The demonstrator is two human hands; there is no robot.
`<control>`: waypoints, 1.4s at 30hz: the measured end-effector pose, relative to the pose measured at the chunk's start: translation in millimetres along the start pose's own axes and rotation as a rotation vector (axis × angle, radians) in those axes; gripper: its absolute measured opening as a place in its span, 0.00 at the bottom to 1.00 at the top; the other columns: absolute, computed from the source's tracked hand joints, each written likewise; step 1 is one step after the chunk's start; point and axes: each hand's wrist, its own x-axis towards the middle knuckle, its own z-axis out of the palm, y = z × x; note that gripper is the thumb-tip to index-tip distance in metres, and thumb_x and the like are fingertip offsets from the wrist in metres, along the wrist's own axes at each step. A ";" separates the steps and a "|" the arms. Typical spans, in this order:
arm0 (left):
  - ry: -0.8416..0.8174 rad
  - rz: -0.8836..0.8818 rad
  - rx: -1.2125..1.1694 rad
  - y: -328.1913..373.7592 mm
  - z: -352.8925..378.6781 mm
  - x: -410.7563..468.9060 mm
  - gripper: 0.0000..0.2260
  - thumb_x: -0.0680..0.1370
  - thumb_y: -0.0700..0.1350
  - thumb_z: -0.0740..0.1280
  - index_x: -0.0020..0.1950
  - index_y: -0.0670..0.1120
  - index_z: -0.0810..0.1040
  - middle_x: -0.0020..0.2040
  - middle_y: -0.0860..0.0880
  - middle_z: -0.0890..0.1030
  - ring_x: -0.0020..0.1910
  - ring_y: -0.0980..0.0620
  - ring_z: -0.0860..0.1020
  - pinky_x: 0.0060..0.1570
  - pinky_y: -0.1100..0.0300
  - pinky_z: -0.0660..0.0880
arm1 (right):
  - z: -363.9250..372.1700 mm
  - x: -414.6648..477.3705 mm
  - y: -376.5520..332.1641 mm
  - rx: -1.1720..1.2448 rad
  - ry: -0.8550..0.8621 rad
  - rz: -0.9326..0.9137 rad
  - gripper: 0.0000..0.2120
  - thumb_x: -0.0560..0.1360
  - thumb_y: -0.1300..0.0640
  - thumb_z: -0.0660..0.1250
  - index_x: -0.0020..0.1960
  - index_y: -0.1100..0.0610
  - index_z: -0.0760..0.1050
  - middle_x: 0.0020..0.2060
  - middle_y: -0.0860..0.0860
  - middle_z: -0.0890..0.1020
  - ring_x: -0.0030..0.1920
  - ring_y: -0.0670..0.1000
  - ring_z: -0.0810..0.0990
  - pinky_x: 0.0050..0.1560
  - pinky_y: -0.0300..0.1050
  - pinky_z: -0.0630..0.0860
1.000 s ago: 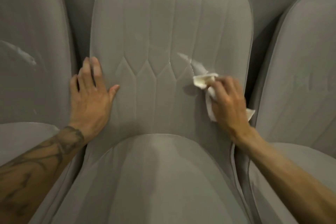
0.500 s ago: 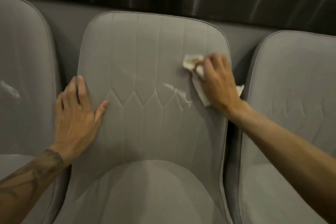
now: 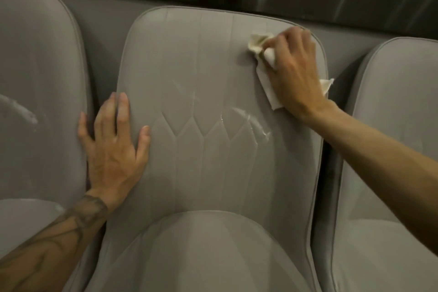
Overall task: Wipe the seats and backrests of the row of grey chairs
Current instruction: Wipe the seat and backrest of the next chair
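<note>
Backrest (image 3: 201, 66) of the middle chair (image 3: 213, 197) in the grey row, under wiping. My right hand (image 3: 294, 71) grips a crumpled white cloth (image 3: 257, 46), fingers curled over it, and presses it to the backrest's upper right corner, probably so the stroke reaches the top edge. My left hand (image 3: 113, 149) lies flat on the backrest's left edge, fingers spread, apparently bracing the chair against that push. A wet streak (image 3: 248, 121) shines mid-panel. Whether the seat (image 3: 213, 256) has been wiped I cannot tell. No container is in view.
</note>
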 end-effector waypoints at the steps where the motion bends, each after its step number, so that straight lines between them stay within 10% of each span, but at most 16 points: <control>1: -0.004 0.000 0.004 -0.7 0.6 0.2 0.31 0.85 0.57 0.55 0.85 0.45 0.52 0.82 0.41 0.62 0.79 0.42 0.64 0.79 0.36 0.51 | 4.2 1.3 -5.4 0.017 0.023 0.084 0.14 0.83 0.51 0.62 0.56 0.63 0.74 0.53 0.62 0.75 0.52 0.60 0.72 0.54 0.50 0.67; 10: -0.003 0.010 0.002 -4.3 2.2 -1.5 0.31 0.85 0.55 0.57 0.85 0.45 0.54 0.82 0.41 0.62 0.79 0.42 0.65 0.80 0.35 0.52 | 5.7 -81.4 -37.0 0.025 -0.270 -0.304 0.11 0.84 0.55 0.59 0.58 0.62 0.75 0.50 0.60 0.76 0.47 0.60 0.72 0.49 0.54 0.69; 17: 0.030 0.014 -0.022 -8.4 9.9 -2.9 0.32 0.85 0.56 0.55 0.86 0.47 0.51 0.83 0.43 0.61 0.79 0.43 0.64 0.80 0.36 0.50 | 18.2 -19.1 -23.2 -0.047 0.035 0.133 0.12 0.82 0.52 0.62 0.55 0.62 0.73 0.51 0.61 0.75 0.49 0.59 0.70 0.50 0.52 0.68; 22: 0.036 0.012 -0.041 -7.3 9.8 -3.0 0.31 0.85 0.56 0.56 0.86 0.47 0.52 0.82 0.42 0.61 0.79 0.42 0.64 0.80 0.36 0.50 | 8.1 -82.2 -37.1 0.003 -0.280 -0.325 0.09 0.82 0.57 0.62 0.59 0.62 0.73 0.51 0.59 0.74 0.48 0.58 0.69 0.50 0.53 0.69; 31: 0.046 0.017 -0.051 -7.2 10.7 -2.7 0.31 0.85 0.56 0.56 0.86 0.46 0.53 0.82 0.42 0.61 0.79 0.42 0.66 0.80 0.38 0.48 | 14.8 16.5 -4.4 -0.053 0.039 0.209 0.15 0.82 0.50 0.61 0.54 0.63 0.73 0.53 0.61 0.75 0.52 0.60 0.73 0.53 0.52 0.70; 37: 0.057 0.015 -0.051 -7.9 11.8 -3.0 0.31 0.85 0.56 0.56 0.86 0.47 0.53 0.83 0.43 0.61 0.79 0.43 0.66 0.80 0.36 0.50 | -2.9 -68.3 -25.1 0.016 -0.321 -0.303 0.13 0.84 0.54 0.57 0.54 0.63 0.73 0.50 0.60 0.74 0.47 0.59 0.70 0.49 0.54 0.68; 42: 0.066 0.017 -0.056 -7.0 12.0 -2.9 0.30 0.85 0.56 0.56 0.86 0.47 0.54 0.83 0.43 0.61 0.79 0.43 0.65 0.80 0.37 0.50 | 8.0 3.5 -5.5 -0.076 -0.002 0.086 0.11 0.82 0.53 0.62 0.54 0.61 0.72 0.51 0.61 0.74 0.50 0.58 0.69 0.51 0.51 0.66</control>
